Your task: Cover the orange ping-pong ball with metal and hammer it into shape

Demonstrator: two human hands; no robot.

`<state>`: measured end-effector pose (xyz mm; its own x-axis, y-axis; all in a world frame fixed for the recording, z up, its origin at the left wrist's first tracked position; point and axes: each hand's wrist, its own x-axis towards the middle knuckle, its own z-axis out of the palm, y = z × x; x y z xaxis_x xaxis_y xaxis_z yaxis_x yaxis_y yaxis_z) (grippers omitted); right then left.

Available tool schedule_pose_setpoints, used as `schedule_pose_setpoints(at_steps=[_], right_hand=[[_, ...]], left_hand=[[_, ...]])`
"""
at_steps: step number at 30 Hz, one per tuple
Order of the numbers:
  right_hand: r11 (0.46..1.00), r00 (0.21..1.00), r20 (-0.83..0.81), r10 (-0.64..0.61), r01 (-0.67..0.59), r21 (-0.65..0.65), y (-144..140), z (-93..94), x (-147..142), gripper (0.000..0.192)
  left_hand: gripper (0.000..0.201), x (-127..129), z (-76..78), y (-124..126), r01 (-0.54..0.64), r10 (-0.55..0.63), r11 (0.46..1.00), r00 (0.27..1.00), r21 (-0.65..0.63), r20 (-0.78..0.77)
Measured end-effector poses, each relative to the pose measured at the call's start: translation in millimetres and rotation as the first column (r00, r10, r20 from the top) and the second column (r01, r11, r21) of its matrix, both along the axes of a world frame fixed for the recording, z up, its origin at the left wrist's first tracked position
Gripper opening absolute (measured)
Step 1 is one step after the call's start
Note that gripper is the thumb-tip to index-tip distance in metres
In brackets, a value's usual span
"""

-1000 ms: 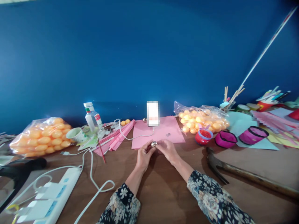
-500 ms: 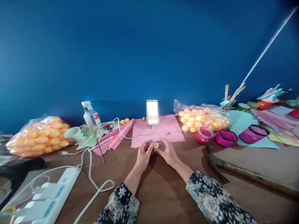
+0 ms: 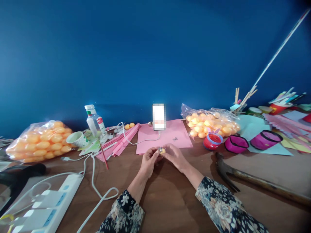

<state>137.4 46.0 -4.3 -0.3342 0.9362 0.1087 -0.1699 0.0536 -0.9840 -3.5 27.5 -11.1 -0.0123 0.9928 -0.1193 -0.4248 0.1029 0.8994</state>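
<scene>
Between my two hands is a small yellow-orange ball with a shiny silver piece on its left side; what the piece is, I cannot make out. The thumb and fingers of my left hand pinch it at the silver side. From the other side, my right hand grips the ball with thumb and fingertips. Both hands are just above the brown table, at the near edge of the pink paper. A small dark metallic piece lies on that paper. Fingers partly hide the ball.
A lit phone stands at the back, its cable running left. Bags of orange balls flank the paper. To the right are a red pot, purple fabric rings and a hammer. A power strip lies front left.
Both hands stay almost in place on the ball and silver piece. The right forearm has shifted slightly to the right, and the ball seems turned a little.
</scene>
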Motion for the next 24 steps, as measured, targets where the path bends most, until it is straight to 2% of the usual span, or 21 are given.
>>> schedule_pose_setpoints(at_steps=[8,15,19,24], right_hand=[[0.983,0.989,-0.147,0.032,-0.057,-0.176,1.9,2.4,3.9,0.033],[0.976,0.971,-0.221,0.088,-0.129,-0.178,5.7,3.6,9.9,0.029],[0.977,0.968,-0.232,0.091,-0.133,-0.169,5.8,0.5,9.3,0.028],[0.972,0.971,-0.227,0.081,-0.127,-0.197,3.5,-1.9,6.8,0.033]], left_hand=[[0.027,0.3,4.3,-3.3,0.052,-0.053,0.999,0.999,0.009,0.006],[0.027,0.9,1.1,-3.0,0.083,-0.079,0.995,0.995,0.063,-0.058],[0.032,-0.7,0.7,-2.3,0.102,-0.102,0.993,0.995,0.057,0.001],[0.028,-0.8,0.5,-2.3,0.063,-0.065,0.998,0.995,0.023,0.074]])
